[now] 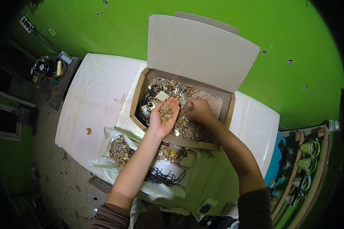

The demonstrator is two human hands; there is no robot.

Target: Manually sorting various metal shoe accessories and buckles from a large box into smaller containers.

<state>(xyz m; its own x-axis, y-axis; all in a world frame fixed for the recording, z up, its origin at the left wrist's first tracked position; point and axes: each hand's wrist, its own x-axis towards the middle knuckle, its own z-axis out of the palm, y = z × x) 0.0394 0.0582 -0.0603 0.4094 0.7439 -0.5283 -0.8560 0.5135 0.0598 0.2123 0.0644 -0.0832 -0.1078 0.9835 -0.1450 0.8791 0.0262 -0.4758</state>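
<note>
A cardboard box (228, 107) with its lid raised stands on the table, full of small gold, silver and dark jewellery parts (185, 124). Over its left part, my left hand (161, 125) lies palm up, slightly cupped. It carries a small heap of gold and silver metal pieces (166, 113). Close beside it, my right hand (201, 110) reaches into the box with fingers curled together among the parts; whatever they pinch is hidden. A pale square piece (162, 95) rests behind the left fingertips.
Below the box, a plastic bag (103, 170) holds gold parts and black bead strands (164, 177). The box lid (200, 51) rises in front of the green wall (294, 42). Sandals (309, 149) hang on a wooden rack at right; a cluttered side table (55, 89) stands left.
</note>
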